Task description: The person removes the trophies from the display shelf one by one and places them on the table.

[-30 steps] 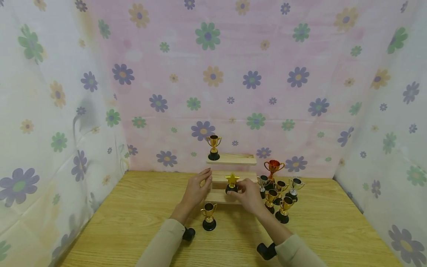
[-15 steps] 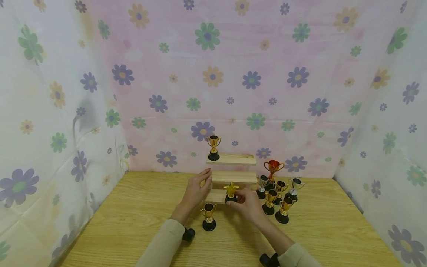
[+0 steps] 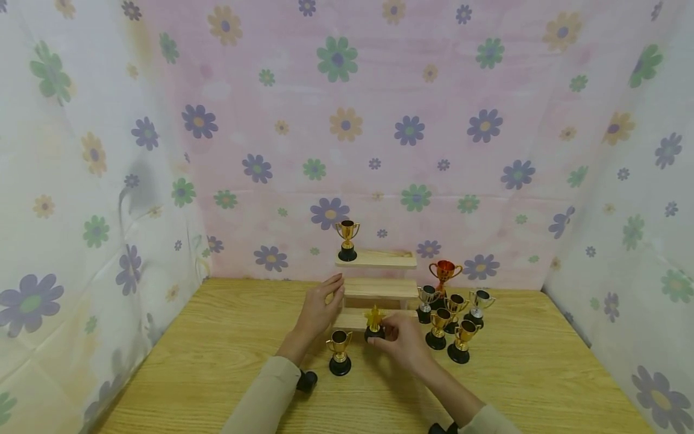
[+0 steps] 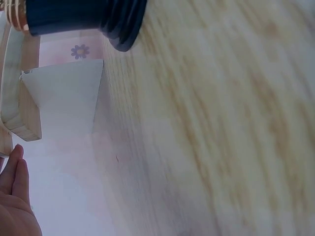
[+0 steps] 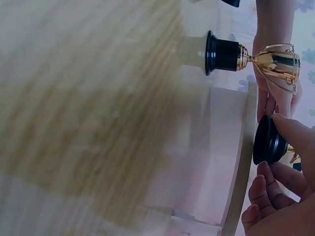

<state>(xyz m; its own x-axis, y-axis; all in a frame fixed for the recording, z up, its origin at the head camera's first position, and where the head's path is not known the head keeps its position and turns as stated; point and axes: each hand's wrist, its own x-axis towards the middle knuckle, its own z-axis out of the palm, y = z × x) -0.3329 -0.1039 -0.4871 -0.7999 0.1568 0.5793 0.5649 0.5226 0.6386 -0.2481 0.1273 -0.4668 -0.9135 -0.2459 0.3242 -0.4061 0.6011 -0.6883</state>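
Note:
A gold star trophy (image 3: 374, 318) with a black base is pinched between the thumb and fingers of my right hand (image 3: 405, 343), at the front edge of the stepped wooden shelf's (image 3: 381, 288) lowest board. In the right wrist view the underside of its black base (image 5: 269, 140) shows, raised off the tabletop. My left hand (image 3: 320, 306) lies along the shelf's left side, fingers extended, fingertips right at the middle board's end. A gold cup trophy (image 3: 347, 236) stands on the top board's left end. Another gold cup trophy (image 3: 340, 349) stands on the table before the shelf.
Several cup trophies stand right of the shelf, among them a red one (image 3: 446, 274), a silver one (image 3: 479, 304) and a gold one (image 3: 462, 340). They are close to my right forearm. Flowered cloth (image 3: 374, 90) surrounds the wooden table (image 3: 238, 337) at the back and sides.
My right hand has lowered the star trophy and drawn it toward me, from over the lowest board to its front edge. My left hand has stayed put.

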